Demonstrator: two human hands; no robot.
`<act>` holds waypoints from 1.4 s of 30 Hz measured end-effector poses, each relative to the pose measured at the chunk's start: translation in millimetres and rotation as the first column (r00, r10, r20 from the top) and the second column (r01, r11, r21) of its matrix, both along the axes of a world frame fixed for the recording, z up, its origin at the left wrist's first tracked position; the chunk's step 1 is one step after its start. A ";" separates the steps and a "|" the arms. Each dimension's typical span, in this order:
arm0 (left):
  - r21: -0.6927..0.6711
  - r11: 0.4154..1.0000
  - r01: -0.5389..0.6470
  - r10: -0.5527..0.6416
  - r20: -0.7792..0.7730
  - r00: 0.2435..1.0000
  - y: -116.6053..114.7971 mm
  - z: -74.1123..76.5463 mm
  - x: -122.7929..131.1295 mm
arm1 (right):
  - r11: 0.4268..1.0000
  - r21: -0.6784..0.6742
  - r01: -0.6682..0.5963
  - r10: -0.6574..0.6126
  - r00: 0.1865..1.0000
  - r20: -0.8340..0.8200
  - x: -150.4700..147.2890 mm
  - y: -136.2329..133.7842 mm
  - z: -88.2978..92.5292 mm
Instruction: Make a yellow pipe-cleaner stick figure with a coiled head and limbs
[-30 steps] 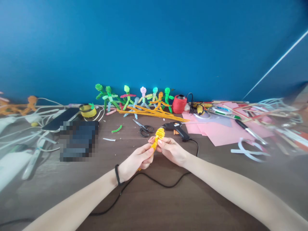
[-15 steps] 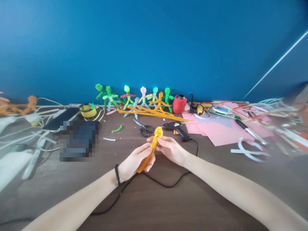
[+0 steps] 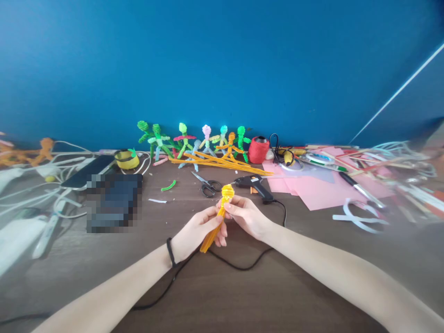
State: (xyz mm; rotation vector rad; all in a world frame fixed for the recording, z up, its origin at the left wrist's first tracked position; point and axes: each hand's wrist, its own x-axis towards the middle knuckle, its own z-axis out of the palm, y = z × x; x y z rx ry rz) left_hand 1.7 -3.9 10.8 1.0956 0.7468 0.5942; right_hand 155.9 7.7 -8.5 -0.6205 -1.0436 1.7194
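I hold an orange and yellow pipe-cleaner figure [image 3: 222, 208] over the brown table [image 3: 243, 296]. Its coiled yellow head points away from me and its orange stem slants down toward me. My left hand [image 3: 197, 231], a black band on its wrist, is closed round the stem. My right hand [image 3: 248, 215] pinches the figure just below the coiled head. A black glue gun [image 3: 256, 185] lies right behind my hands, its cord running under my arms. Black scissors [image 3: 208, 185] lie beside it.
Several finished pipe-cleaner figures [image 3: 194, 141] stand against the blue wall, with loose orange pipe cleaners [image 3: 222, 163] and a red thread spool [image 3: 258, 149]. Pink paper [image 3: 312, 187] and sticks cover the right. Cables, a dark phone [image 3: 88, 170] and white devices crowd the left.
The figure has dropped slightly and its orange stem now sticks out further below my left hand. My right fingers shifted on the neck under the head.
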 end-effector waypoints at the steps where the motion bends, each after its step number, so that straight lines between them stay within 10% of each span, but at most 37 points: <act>1: -0.003 1.000 -0.001 0.001 0.002 1.000 0.0 0.0 0.0 | 1.000 0.004 -0.001 0.001 1.000 0.001 0.1 -0.2 0.0; 17: -0.072 0.994 -0.083 0.092 0.138 0.986 3.7 -6.3 1.0 | 0.998 0.052 -0.038 0.030 0.988 0.152 -5.7 -3.2 0.1; 23: 0.076 0.990 -0.119 0.115 0.053 0.992 0.1 -10.9 2.2 | 0.975 0.140 0.173 -0.213 0.907 0.364 -7.3 -3.2 3.4; 29: 0.576 0.765 -0.288 0.439 -0.140 0.887 2.2 -13.0 -3.3 | 0.920 0.270 0.285 -0.388 0.770 0.507 1.7 5.5 10.5; 42: 0.762 0.592 -0.262 0.603 -0.203 0.772 11.3 -21.2 -6.3 | 0.896 0.444 -0.004 -0.404 0.410 0.818 -15.0 38.7 13.3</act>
